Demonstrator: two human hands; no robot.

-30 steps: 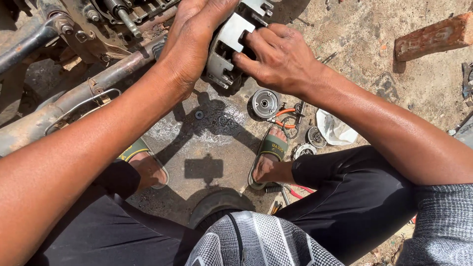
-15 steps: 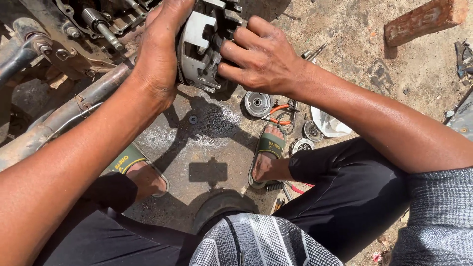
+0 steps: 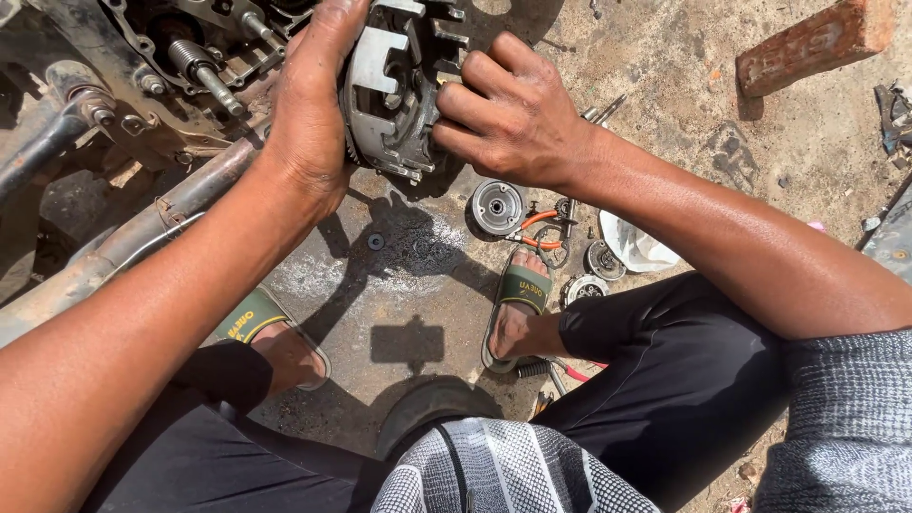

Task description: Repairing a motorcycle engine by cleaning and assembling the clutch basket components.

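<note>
Since 0.5 s ago, my 2 hands and the clutch basket between them sit slightly nearer and further right in view, the grip unchanged.

My left hand (image 3: 309, 114) clasps the left side of the round grey metal clutch basket (image 3: 394, 90), palm against its toothed rim, fingers reaching over the far edge. My right hand (image 3: 508, 119) holds the right side, fingers curled narrow into its slotted wall. The basket hangs tilted at the far middle, just right of the open engine case (image 3: 190, 43) with its bare shafts. Below it, on the oily concrete ground (image 3: 399, 285), a small round metal hub (image 3: 498, 206) lies beside orange-handled pliers (image 3: 541, 231). A red brick (image 3: 815, 43) lies far right. My feet in green sandals (image 3: 518, 294) rest near.
</note>
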